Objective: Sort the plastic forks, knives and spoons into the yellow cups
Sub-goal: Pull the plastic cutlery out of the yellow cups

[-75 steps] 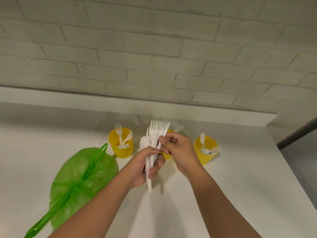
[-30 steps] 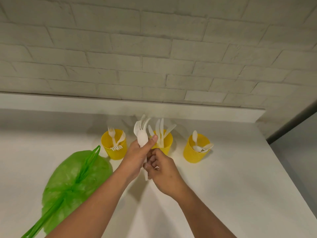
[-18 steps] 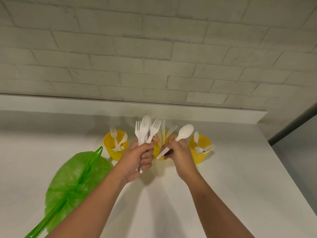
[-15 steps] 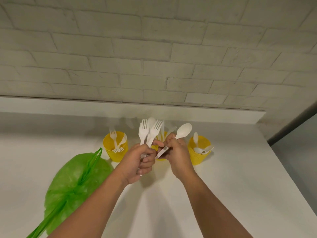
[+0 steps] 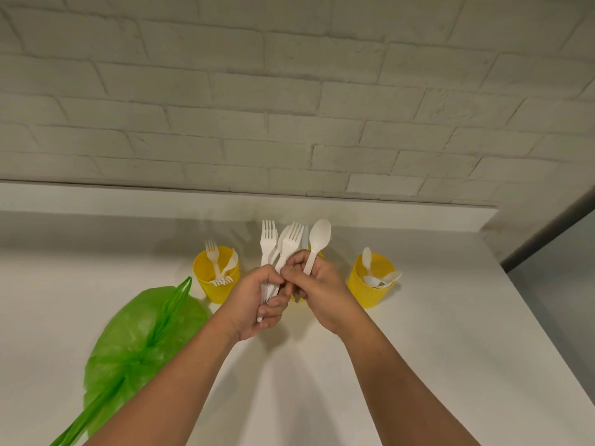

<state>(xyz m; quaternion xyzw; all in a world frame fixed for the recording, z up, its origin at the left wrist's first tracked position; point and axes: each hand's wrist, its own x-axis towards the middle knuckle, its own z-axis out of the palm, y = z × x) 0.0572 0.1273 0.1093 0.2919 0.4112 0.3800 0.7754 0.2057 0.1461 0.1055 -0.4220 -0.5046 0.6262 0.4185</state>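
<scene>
My left hand (image 5: 254,300) grips a bundle of white plastic cutlery (image 5: 280,249), mostly forks, held upright above the counter. My right hand (image 5: 317,292) holds a white spoon (image 5: 317,243) by its handle, bowl up, and its fingertips touch the bundle. Three yellow cups stand in a row behind my hands. The left cup (image 5: 216,276) holds forks. The right cup (image 5: 372,281) holds spoons. The middle cup (image 5: 297,299) is almost wholly hidden behind my hands.
A crumpled green plastic bag (image 5: 135,346) lies on the white counter (image 5: 434,349) at the left. A white brick wall (image 5: 289,107) with a low ledge rises right behind the cups. The counter's right edge drops off toward a grey floor.
My right hand drew the spoon out of the bundle, then came back against my left hand. The spoon now stands more upright. The bundle has stayed in my left hand.
</scene>
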